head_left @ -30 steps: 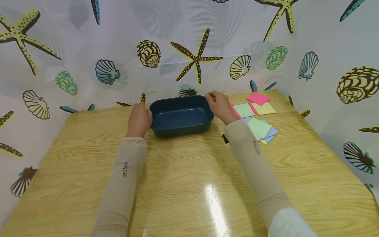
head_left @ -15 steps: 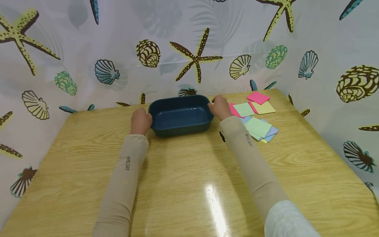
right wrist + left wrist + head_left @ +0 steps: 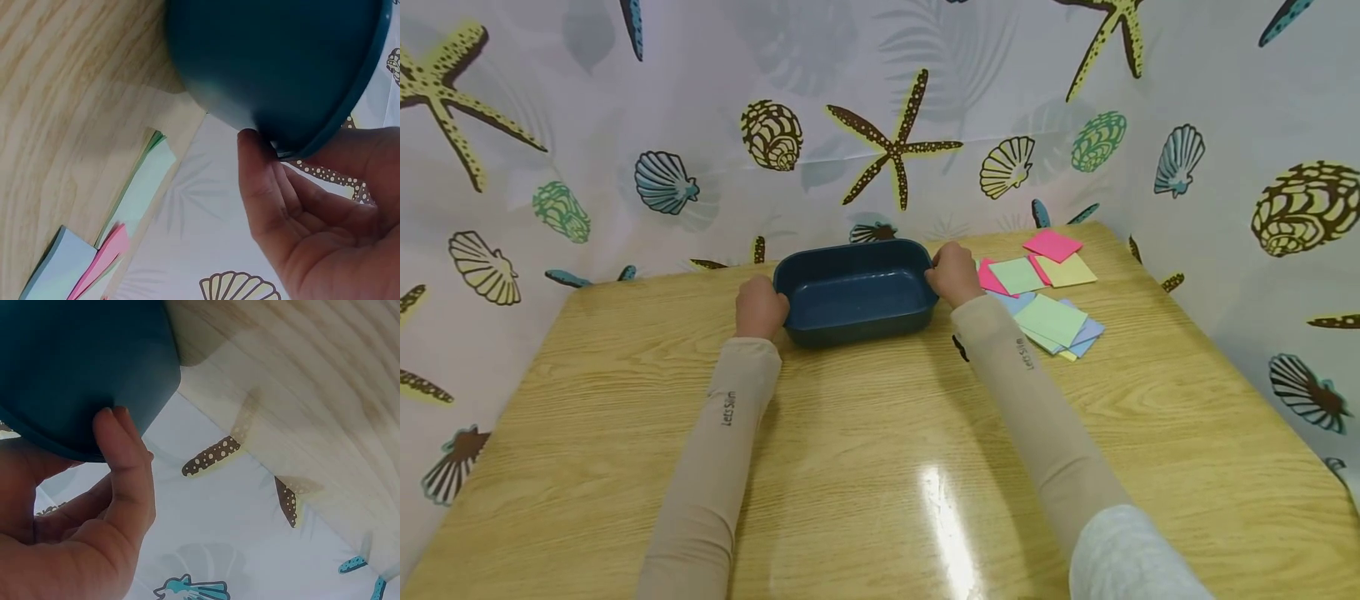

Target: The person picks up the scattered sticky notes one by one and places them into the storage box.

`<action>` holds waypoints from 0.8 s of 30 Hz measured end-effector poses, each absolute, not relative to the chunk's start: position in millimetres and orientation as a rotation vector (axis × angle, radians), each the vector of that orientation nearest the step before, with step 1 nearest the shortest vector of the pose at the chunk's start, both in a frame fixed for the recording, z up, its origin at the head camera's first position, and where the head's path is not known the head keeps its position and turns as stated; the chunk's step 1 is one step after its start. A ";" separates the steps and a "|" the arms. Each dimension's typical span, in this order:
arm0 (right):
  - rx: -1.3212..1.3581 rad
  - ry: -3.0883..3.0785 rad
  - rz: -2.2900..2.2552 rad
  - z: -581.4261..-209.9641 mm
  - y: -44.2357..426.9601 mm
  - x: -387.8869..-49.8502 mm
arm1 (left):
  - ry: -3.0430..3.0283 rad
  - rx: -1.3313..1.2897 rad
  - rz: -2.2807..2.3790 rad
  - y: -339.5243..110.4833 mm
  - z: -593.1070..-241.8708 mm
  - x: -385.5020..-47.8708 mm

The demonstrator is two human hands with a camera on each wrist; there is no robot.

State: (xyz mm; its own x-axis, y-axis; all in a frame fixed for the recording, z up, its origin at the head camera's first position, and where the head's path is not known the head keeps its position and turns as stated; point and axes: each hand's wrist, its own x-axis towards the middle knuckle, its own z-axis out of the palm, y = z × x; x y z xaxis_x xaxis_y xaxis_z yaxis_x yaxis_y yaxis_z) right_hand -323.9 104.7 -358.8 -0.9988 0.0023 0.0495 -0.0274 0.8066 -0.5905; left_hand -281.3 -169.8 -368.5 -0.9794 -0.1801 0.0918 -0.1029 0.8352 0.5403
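A dark blue plastic bin (image 3: 859,298), oblong with rounded corners and nothing inside, sits near the back of the wooden table. At its left end my left hand (image 3: 760,308) grips the rim; in the left wrist view the fingers (image 3: 125,453) press the outer wall (image 3: 94,362) and the thumb goes over the rim. My right hand (image 3: 954,273) pinches the rim at the other end. The right wrist view shows its fingertips (image 3: 253,147) against the bin's outer wall (image 3: 269,62), with the thumb passing behind the rim.
Several sticky note pads, among them a pink one (image 3: 1053,246), a yellow one (image 3: 1066,271) and a green one (image 3: 1051,320), lie right of the right hand on the wooden table (image 3: 850,467). A shell-patterned cloth (image 3: 820,75) hangs right behind the table's back edge.
My right hand has come down from the bin's back right corner to its right end. The left hand has shifted slightly along the left end. The bin stays nearly in place.
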 end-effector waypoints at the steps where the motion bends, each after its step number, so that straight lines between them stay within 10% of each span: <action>1: 0.028 -2.939 0.957 -359.1 104.6 -323.9 | -2.874 0.222 -0.833 -169.5 -369.0 -281.3; 24: 0.084 -2.951 0.891 -352.1 103.4 -305.8 | -2.876 0.210 -0.841 -170.8 -365.7 -261.5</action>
